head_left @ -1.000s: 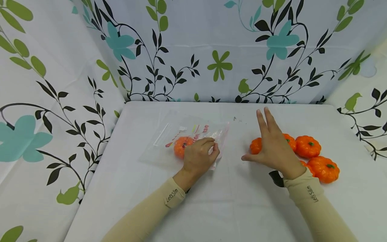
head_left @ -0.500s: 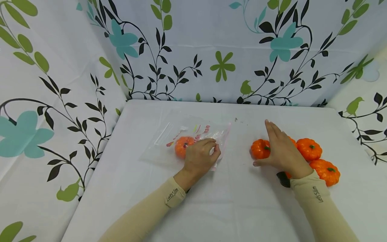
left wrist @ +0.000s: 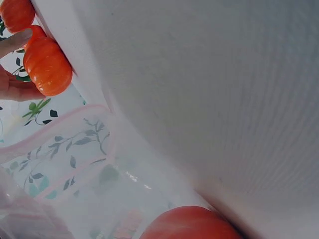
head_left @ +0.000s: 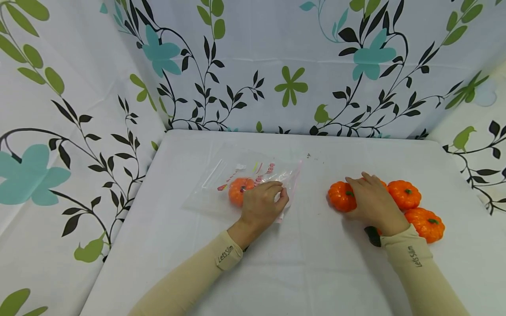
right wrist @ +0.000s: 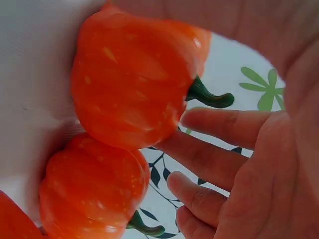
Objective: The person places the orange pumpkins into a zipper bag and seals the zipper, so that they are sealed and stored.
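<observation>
My left hand (head_left: 261, 202) pinches the open-end edge of a clear plastic bag (head_left: 207, 184) with pink and yellow print. Inside the bag lies a small orange pumpkin (head_left: 239, 192), partly behind the hand; the left wrist view shows the bag's pink edge (left wrist: 55, 124). To the right, my right hand (head_left: 373, 204) is lowered among several orange pumpkins with green stems. Seen from the right wrist, its thumb and fingers are round one pumpkin (right wrist: 129, 84), fingertips at its side by the stem (right wrist: 209, 94). Another pumpkin (right wrist: 94, 189) sits right beside that one.
Two more pumpkins, a rear one (head_left: 404, 195) and a front one (head_left: 426, 224), lie to the right of my right hand. All stands on a white-covered table (head_left: 276, 272). A curtain (head_left: 245, 57) with leaves and flowers hangs behind and at the sides.
My right hand has come down and slightly right from above the pumpkins, its spread fingers closing round one. The left hand stays on the bag's edge.
</observation>
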Action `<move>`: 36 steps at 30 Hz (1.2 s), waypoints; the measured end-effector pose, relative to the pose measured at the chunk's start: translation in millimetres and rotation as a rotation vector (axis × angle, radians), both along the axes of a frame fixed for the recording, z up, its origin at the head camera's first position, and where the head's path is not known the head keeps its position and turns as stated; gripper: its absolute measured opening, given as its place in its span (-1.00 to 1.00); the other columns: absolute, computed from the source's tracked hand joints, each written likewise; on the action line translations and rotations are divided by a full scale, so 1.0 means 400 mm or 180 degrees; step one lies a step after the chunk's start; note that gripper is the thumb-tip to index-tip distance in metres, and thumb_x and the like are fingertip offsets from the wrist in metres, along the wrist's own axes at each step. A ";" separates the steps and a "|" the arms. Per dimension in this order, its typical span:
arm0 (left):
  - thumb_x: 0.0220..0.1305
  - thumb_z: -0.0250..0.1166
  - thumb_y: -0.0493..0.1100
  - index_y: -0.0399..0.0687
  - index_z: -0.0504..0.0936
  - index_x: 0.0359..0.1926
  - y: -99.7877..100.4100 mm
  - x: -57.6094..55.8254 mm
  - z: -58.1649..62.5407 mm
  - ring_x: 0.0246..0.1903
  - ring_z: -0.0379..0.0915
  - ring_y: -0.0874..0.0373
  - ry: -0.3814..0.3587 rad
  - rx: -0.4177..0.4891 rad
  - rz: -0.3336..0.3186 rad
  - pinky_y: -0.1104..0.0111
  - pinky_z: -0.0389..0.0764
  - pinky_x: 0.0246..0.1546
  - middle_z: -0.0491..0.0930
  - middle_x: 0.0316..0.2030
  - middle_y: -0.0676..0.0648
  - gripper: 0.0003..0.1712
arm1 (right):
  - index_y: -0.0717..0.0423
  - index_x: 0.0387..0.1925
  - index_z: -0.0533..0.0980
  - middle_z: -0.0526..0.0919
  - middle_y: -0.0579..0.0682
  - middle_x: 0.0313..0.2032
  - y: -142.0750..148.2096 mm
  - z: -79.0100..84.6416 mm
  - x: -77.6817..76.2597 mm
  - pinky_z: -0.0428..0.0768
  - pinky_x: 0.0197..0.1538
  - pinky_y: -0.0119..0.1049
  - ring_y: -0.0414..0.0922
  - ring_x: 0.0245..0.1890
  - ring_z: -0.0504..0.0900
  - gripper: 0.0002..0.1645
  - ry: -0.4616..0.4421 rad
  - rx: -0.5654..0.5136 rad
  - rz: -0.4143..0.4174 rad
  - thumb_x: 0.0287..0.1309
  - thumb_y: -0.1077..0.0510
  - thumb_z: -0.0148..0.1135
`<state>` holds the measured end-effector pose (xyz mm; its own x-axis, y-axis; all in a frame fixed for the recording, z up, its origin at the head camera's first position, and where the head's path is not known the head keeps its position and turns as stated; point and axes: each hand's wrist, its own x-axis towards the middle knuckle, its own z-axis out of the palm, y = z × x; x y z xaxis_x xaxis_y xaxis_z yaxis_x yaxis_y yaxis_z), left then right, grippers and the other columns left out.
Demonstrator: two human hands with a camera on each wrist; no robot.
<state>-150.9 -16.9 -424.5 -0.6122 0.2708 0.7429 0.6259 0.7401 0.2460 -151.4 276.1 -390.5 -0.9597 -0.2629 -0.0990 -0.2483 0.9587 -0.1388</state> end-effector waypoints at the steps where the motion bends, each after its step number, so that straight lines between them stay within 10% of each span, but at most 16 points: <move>1: 0.10 0.38 -0.27 -0.14 0.78 -0.44 0.000 0.000 -0.001 -0.38 0.73 0.17 -0.0002 -0.0003 0.0000 0.38 0.69 -0.48 0.77 -0.34 -0.02 -0.93 | 0.45 0.29 0.39 0.51 0.47 0.16 0.001 -0.002 0.000 0.02 0.42 0.33 0.46 0.37 0.14 0.03 0.0037 0.0017 0.0002 -0.19 0.05 0.62; 36: 0.11 0.39 -0.25 -0.16 0.80 -0.41 0.000 0.008 0.003 -0.39 0.73 0.16 -0.0077 0.0037 -0.0014 0.40 0.69 -0.46 0.77 -0.34 -0.02 -0.92 | 0.22 0.28 0.49 0.68 0.10 0.04 -0.215 -0.060 -0.025 0.65 0.01 0.01 0.05 -0.08 0.68 0.00 0.0331 -0.1034 0.0392 -0.08 -0.28 0.56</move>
<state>-147.6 -17.1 -423.3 -0.6288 0.2650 0.7310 0.6229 0.7344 0.2696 -161.4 190.2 -414.5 -0.9194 -0.3790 0.1052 -0.3881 0.8307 -0.3992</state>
